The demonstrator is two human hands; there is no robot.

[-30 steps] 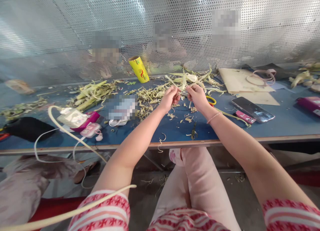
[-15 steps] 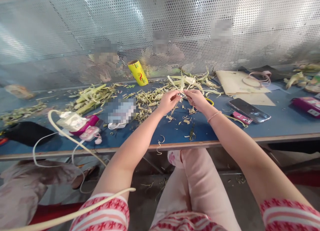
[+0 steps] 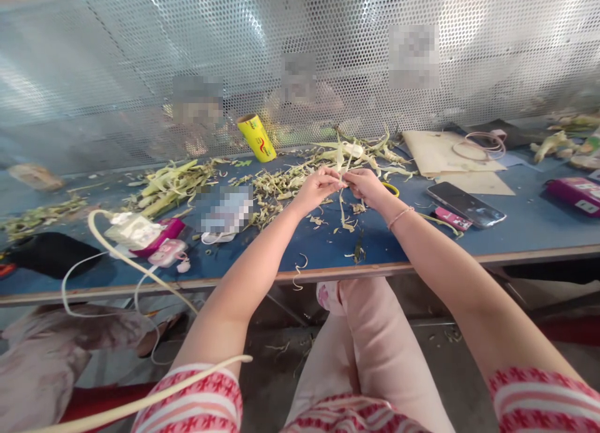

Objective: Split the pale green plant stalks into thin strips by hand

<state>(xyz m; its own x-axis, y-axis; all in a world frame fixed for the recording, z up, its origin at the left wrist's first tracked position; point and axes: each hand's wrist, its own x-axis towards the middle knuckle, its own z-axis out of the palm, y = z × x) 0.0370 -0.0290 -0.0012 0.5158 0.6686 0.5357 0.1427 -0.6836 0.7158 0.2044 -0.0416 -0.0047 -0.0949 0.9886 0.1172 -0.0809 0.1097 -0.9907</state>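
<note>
Here the pale leaf strip (image 3: 344,199) hangs between my hands above the blue worktop (image 3: 515,236), my left grip (image 3: 323,186) and right grip (image 3: 363,184) each pinching its top. I judge I'm mid-peel; next needs a steady pull apart.

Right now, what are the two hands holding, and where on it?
Both the left hand and right hand pinch one pale green leaf strip at its upper end; its lower end dangles.

blurred patch (image 3: 228,209) on table, pink case (image 3: 577,194) cut off right
</note>
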